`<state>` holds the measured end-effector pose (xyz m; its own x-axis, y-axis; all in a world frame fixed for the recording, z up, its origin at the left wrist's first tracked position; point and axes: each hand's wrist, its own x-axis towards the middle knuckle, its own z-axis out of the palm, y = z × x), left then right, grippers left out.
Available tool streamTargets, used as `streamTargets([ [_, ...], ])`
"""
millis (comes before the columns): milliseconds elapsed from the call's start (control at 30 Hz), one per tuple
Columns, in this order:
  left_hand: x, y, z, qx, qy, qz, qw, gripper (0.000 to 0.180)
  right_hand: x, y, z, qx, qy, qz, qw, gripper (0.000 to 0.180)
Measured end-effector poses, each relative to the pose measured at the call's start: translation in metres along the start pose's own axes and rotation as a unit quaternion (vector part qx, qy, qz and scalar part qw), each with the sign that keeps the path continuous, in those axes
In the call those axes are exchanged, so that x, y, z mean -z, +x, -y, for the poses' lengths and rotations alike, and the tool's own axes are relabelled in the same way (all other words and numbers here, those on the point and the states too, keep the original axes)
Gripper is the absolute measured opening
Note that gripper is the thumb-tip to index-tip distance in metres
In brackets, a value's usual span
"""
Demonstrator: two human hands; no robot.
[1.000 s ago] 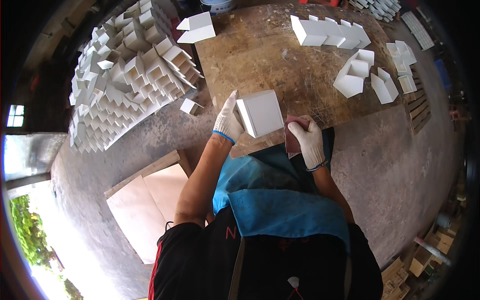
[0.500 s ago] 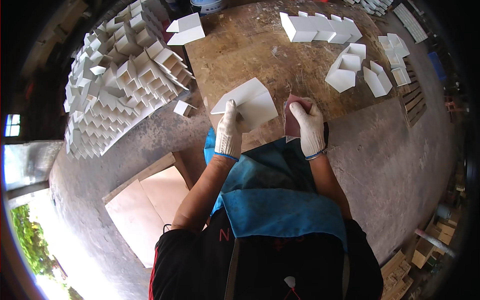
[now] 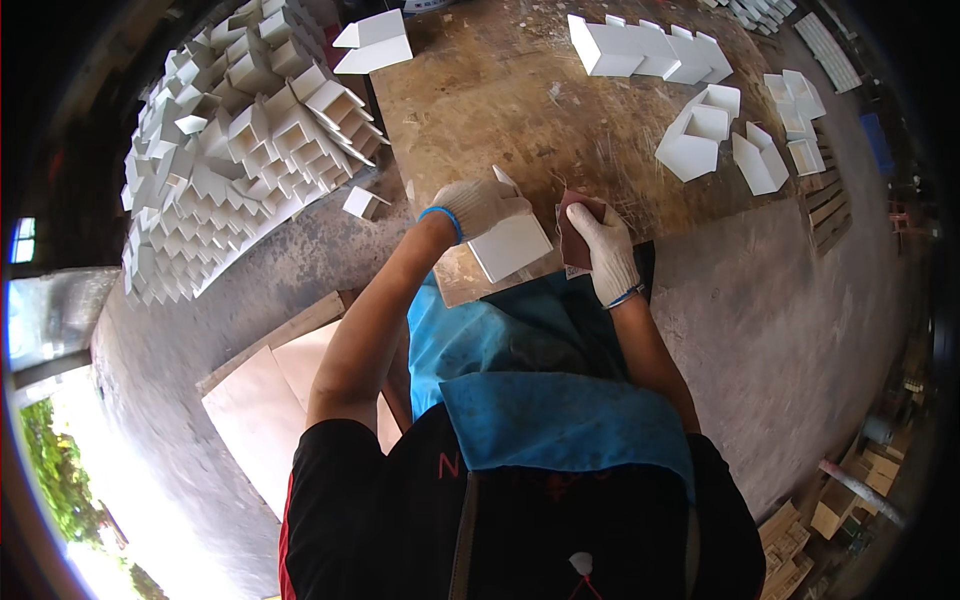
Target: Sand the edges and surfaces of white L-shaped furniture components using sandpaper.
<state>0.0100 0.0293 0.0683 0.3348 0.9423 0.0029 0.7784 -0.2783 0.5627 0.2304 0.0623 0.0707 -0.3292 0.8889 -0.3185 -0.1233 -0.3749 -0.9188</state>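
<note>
My left hand (image 3: 482,207), in a white knitted glove with a blue cuff, reaches over a small white house-shaped wooden box (image 3: 514,250) at the workbench's near edge. Its fingers bend over the box's far side and grip it, hiding much of that part. A flat white panel of the box faces me. Just right of it, my right hand (image 3: 608,250), gloved likewise, is closed on a folded reddish-brown sheet of sandpaper (image 3: 574,240), thumb on top. The sandpaper is apart from the box.
More white boxes (image 3: 640,52) stand along the workbench's (image 3: 480,110) far right, with another (image 3: 375,45) at its far left corner. A large stack of white boxes (image 3: 215,190) fills the left. One small box (image 3: 364,203) sits beside the stack. Pinkish boards (image 3: 265,420) lie lower left.
My left hand has moved from the box's near side to over its far side, and the box has turned and dropped lower. The right hand keeps the sandpaper, shifting slightly left.
</note>
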Motion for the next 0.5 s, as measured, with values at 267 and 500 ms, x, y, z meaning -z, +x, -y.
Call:
streamTargets([
  [267,-0.016,-0.041,-0.025,0.139,0.117,-0.247,0.952,0.018,0.011,-0.01,-0.008,-0.082,-0.009,0.042,0.996,0.024],
  [500,-0.023,-0.039,-0.026,0.121,0.072,-0.288,0.947,0.015,-0.015,0.04,-0.011,-0.006,-0.208,0.134,0.969,0.027],
])
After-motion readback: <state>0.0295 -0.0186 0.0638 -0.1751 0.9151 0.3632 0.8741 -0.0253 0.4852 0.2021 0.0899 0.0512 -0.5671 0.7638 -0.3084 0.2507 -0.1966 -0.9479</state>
